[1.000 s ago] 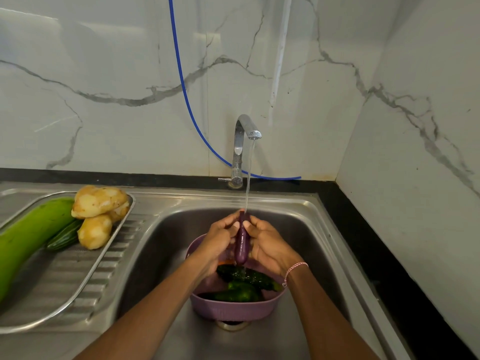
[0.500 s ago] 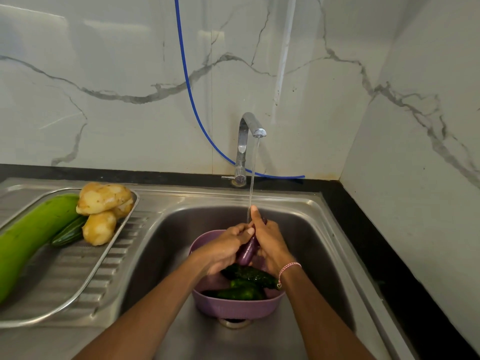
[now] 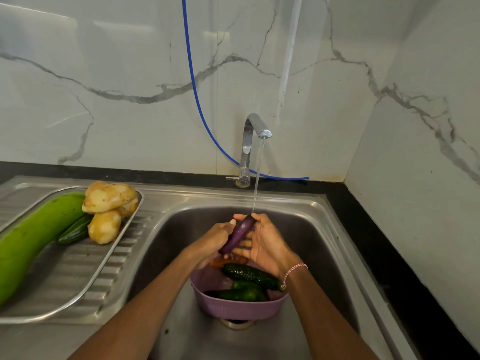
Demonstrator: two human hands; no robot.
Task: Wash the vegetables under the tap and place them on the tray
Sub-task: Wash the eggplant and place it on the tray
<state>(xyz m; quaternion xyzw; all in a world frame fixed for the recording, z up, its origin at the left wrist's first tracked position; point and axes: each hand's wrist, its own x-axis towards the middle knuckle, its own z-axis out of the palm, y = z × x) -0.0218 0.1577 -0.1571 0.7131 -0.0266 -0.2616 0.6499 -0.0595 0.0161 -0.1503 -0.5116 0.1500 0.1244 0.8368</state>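
My left hand (image 3: 217,239) grips the lower half of the purple eggplant (image 3: 241,233). My right hand (image 3: 263,246) holds its upper end between thumb and fingers. The eggplant is tilted, its tip under the tap (image 3: 255,126) stream, above the purple colander (image 3: 240,309) in the sink (image 3: 311,245).

purple eggplant (image 3: 240,233) tilted under tap (image 3: 249,141) stream | potatoes (image 3: 109,197), green gourd (image 3: 33,237) on tray (image 3: 78,268) | cucumbers (image 3: 249,275) in basket (image 3: 241,309)

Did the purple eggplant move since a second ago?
Yes. The eggplant stood upright under the tap; now it leans, its lower end swung left, toward the tray, its top still under the tap.
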